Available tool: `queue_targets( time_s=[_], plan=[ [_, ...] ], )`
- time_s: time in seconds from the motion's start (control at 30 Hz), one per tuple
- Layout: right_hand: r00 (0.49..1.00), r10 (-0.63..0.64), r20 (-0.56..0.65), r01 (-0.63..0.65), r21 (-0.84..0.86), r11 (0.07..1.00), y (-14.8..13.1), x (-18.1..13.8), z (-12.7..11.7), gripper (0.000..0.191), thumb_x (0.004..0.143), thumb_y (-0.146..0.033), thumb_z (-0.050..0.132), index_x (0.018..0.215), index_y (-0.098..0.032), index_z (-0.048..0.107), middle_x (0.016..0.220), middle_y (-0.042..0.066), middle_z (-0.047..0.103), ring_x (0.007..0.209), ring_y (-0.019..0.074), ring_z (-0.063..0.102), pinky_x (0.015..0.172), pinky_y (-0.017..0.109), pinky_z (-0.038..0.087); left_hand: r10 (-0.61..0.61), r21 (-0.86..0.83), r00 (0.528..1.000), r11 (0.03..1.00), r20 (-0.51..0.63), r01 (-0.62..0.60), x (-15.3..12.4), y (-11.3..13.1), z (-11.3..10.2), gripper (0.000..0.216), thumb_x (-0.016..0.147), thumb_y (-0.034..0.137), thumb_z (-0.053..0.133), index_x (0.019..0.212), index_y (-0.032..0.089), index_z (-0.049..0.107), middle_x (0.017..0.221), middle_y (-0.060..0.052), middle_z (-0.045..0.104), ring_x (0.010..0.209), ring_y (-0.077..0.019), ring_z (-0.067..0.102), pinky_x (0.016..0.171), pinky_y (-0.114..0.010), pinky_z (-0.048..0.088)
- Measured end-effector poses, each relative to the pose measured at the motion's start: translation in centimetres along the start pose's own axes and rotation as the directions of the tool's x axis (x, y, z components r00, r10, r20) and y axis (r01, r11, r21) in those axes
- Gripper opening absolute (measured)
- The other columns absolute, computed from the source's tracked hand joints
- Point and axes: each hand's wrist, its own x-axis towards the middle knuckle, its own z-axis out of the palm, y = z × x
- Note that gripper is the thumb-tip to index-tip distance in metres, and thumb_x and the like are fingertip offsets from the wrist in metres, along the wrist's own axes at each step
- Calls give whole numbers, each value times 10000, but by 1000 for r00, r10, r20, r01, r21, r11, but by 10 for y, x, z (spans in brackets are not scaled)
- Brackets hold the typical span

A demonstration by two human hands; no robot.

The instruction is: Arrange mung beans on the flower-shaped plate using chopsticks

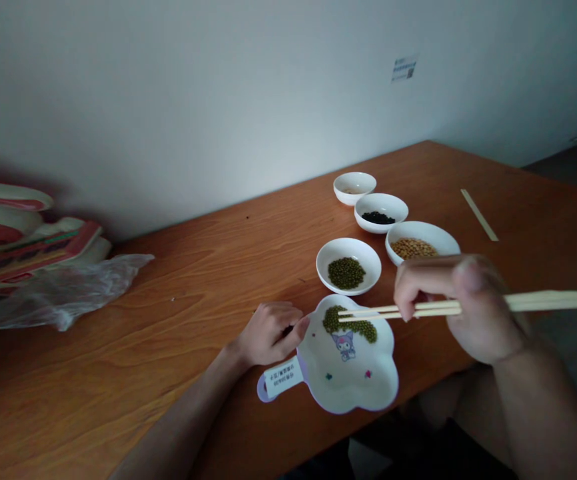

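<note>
L hand [271, 335] at dish's 10 o'clock, thumb by rim; can't tell if it's gripping. Flower dish [341, 387] w/ green beans [366, 330] at its 11 to 1 o'clock; bowl [348, 248] of same just beyond 12. R hand [476, 303], approx. 2 o'clock, grips chopsticks [536, 302], tips at beans.

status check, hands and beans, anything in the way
Right hand holding chopsticks, tips over green beans in flower-shaped dish. Left hand at dish's rim. Nothing seen blocking tips; white bowl of similar beans just beyond dish.
</note>
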Motion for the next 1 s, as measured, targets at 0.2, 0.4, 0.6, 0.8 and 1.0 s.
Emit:
queue_targets(
  time_s=[0.2,0.4,0.6,0.8,1.0],
  plan=[
    [978,17,206,2,-94,996,1,4,14,610,1048,-531,219,682,-193,570,643,1,571,618,128,516,655,314,365,-17,-2,1000,1000,3,17,0,1,0,371,1044,272,353,712,175,486,666,-13,544,633,-125,476,645,-274,362],
    [980,48,194,-32,-84,996,5,7,17,561,1052,-500,240,701,-203,562,660,-2,594,629,133,513,661,305,363,4,7,1000,1000,-1,-4,1,1,-1,371,1043,271,354,718,173,504,677,-16,566,634,-123,493,654,-272,380],
    [979,56,198,-40,-81,996,5,6,19,539,1045,-499,260,693,-212,550,646,1,574,624,147,498,662,318,353,7,13,1000,1000,-4,-7,1,2,-2,377,1046,270,356,719,172,515,675,-15,567,629,-120,500,646,-274,384],
    [975,53,215,-37,-75,996,6,6,20,583,1041,-534,214,690,-204,541,635,-9,557,604,133,486,653,313,348,-1,19,1000,1000,0,1,1,1,-2,376,1047,273,355,715,171,502,674,-15,563,637,-122,493,655,-274,374],
    [976,48,214,-33,-72,997,7,7,20,589,1046,-526,213,685,-200,545,644,-5,576,608,132,500,644,308,357,11,25,1000,1000,-9,-11,1,0,0,384,1048,287,348,719,176,513,668,-19,561,624,-127,488,640,-276,363]
  ],
)
